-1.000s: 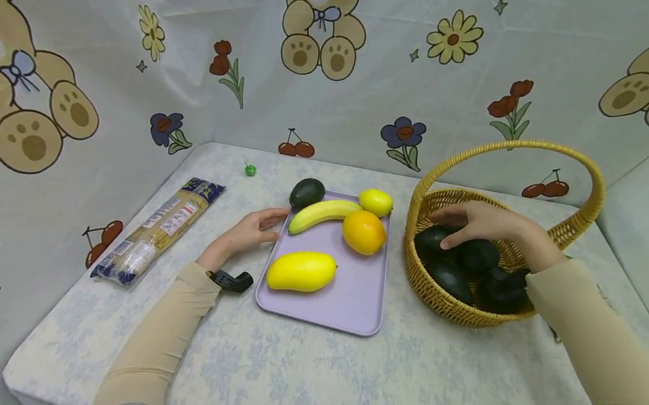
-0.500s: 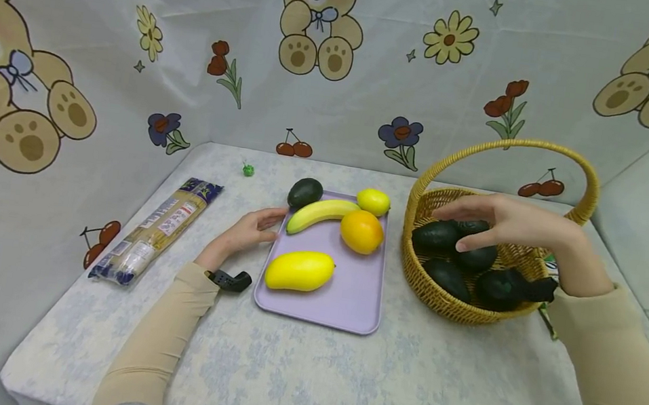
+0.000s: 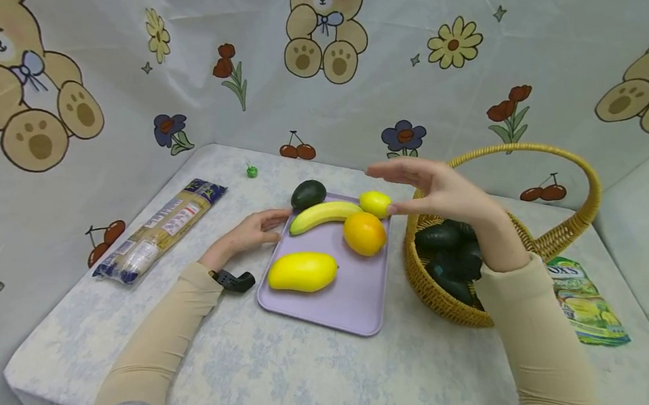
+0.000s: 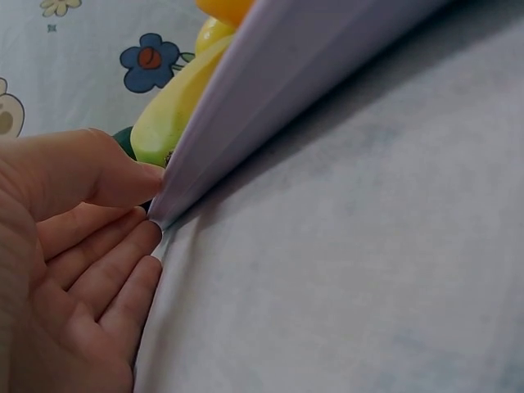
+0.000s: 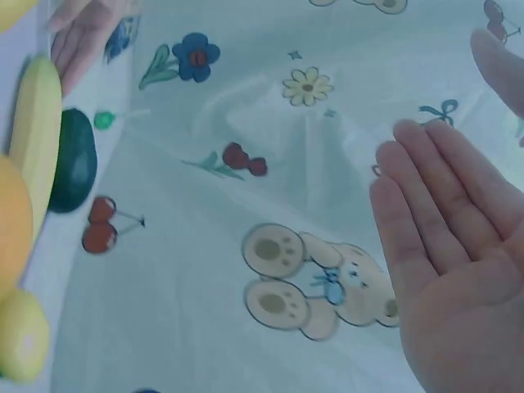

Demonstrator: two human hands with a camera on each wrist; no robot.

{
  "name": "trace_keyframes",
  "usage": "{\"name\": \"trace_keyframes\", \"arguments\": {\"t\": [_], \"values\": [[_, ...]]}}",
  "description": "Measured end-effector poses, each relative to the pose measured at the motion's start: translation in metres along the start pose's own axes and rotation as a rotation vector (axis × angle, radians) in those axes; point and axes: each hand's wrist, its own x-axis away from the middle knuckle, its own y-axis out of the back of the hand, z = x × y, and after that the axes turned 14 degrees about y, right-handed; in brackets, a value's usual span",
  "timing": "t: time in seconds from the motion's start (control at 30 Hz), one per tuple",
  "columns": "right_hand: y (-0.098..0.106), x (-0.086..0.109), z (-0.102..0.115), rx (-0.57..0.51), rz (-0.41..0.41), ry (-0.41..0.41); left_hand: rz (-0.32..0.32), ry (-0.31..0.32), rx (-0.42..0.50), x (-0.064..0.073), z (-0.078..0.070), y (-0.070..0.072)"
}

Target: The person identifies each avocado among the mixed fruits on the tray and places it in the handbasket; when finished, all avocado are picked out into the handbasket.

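My left hand point(image 3: 248, 231) rests at the left edge of a lilac tray point(image 3: 348, 305), thumb and fingertips touching its rim in the left wrist view. On the tray lie a banana point(image 3: 322, 217), a lemon point(image 3: 375, 203), an orange-yellow round fruit point(image 3: 365, 234) and a large yellow mango-like fruit point(image 3: 303, 271). A dark green avocado point(image 3: 308, 195) sits at its far left corner. Holding nothing, my right hand point(image 3: 443, 191) hovers between the tray and a wicker basket point(image 3: 440, 305), fingers extended. Dark avocados point(image 3: 437, 238) fill part of the basket, partly hidden by my right arm.
A packet of spaghetti point(image 3: 163, 229) lies on the left of the table. Right of the basket lies a green and yellow bag point(image 3: 588, 306). A tiny green object point(image 3: 251, 171) is at the back. The basket's tall handle point(image 3: 589, 203) arches above it.
My right hand has lifted out of the basket and moved left towards the tray, with nothing in it. The bag on the right has come into view. My left hand stays at the tray.
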Motion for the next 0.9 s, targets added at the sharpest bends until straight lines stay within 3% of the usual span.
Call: {"name": "trace_keyframes", "arguments": {"t": [0.27, 0.5, 0.73, 0.9], "values": [[-0.024, -0.051, -0.044, -0.104, -0.091, 0.035, -0.021, 0.024, -0.031, -0.003, 0.006, -0.001], [-0.036, -0.077, -0.082, -0.158, -0.127, -0.097, -0.011, 0.051, -0.031, -0.002, 0.001, 0.001], [-0.040, -0.098, -0.115, -0.165, -0.088, -0.211, 0.008, 0.027, -0.026, 0.011, -0.022, 0.000], [-0.043, -0.110, -0.136, -0.136, -0.027, -0.277, -0.015, 0.034, -0.030, 0.004, -0.010, -0.001]]}}
